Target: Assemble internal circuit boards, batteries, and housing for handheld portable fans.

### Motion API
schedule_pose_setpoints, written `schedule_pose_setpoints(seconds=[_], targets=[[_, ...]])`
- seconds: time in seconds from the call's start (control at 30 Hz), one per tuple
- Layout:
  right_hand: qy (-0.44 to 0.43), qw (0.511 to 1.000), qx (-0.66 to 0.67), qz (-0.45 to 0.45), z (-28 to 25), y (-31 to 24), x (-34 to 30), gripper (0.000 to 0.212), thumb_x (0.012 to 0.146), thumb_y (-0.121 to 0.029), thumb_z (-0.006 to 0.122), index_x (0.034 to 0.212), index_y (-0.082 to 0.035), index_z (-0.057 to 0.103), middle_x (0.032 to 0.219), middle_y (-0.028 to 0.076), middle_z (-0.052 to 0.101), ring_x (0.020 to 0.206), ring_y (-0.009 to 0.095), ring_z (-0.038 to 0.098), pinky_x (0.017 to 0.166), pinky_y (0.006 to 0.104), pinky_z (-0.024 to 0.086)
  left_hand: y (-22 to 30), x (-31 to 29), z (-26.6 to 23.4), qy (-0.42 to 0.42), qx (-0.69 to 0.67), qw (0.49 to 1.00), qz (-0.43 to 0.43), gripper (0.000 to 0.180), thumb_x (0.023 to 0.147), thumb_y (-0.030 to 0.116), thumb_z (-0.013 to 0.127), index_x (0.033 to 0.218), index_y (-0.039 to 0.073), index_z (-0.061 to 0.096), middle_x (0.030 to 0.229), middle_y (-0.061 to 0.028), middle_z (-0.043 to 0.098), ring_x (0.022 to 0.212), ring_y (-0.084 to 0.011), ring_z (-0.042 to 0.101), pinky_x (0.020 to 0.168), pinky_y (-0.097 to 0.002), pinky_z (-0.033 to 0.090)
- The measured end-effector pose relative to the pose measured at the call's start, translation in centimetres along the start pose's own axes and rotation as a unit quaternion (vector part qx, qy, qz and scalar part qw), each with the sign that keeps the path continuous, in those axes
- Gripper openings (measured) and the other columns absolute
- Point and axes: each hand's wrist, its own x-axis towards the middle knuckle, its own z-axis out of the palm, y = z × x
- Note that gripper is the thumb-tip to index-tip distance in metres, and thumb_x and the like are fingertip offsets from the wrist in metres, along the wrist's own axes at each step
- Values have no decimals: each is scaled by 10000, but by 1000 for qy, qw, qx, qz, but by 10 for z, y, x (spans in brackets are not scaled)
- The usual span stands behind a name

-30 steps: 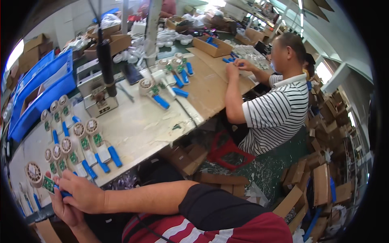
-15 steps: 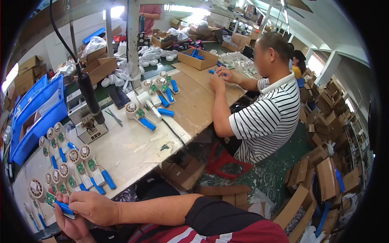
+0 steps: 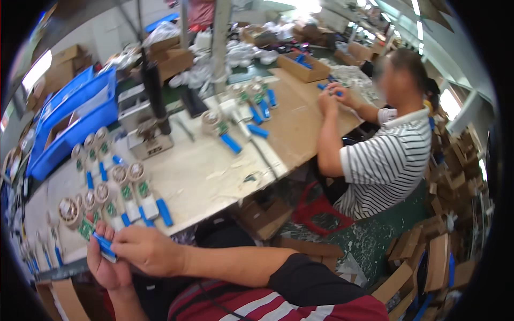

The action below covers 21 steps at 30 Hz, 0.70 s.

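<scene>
At the near left edge of the table, I hold a small blue battery (image 3: pixel 103 245) with both hands. A green circuit board (image 3: pixel 85 230) sticks out past it toward the table. My left hand (image 3: pixel 110 268) supports it from below, its fingers curled around the piece. From the right, my right hand (image 3: pixel 149 249) pinches the battery's near side with thumb and finger. A round fan head (image 3: pixel 68 209) lies just beyond the board; whether a wire joins them cannot be made out. Several fan units (image 3: pixel 128 198) with boards and blue batteries stand in rows close by.
Blue bins (image 3: pixel 72 131) stand at the far left beside a soldering station (image 3: pixel 150 140) and a dark hanging tool (image 3: pixel 154 91). More fan units (image 3: pixel 219 125) lie mid-table. A person (image 3: pixel 385 144) in a striped shirt works at the right. Cardboard boxes (image 3: pixel 433 262) crowd the floor.
The whole view has swung, so the table and the co-worker appear farther right. Both my hands still hold the battery, with little visible change in grip.
</scene>
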Motion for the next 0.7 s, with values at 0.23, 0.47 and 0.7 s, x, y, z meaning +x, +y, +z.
schedule_pose_setpoints(seconds=[0.23,0.47,0.7], targets=[[11,999,28,10,-4,8,0,247,856,-41,723,1101,-6,713,984,140,700,872,340,681,732,419,549,-6,-2,15,3,13,1000,6,518,1088,146,533,1558,40,344,1136,-58,486,1005,-165,497,950,-329,449],[8,1000,14,14,9,7,-3,217,847,-16,709,1064,-10,717,972,136,702,849,339,679,733,418,550,-1,-7,7,5,-6,1000,2,477,1091,147,546,1525,38,378,1141,-63,491,1025,-171,510,971,-329,462],[28,999,30,8,9,5,3,207,840,2,702,1047,-4,714,942,134,692,837,338,673,728,418,546,-1,-6,12,8,-15,1000,6,485,1089,153,560,1523,34,380,1128,-61,495,1024,-169,512,981,-324,463]])
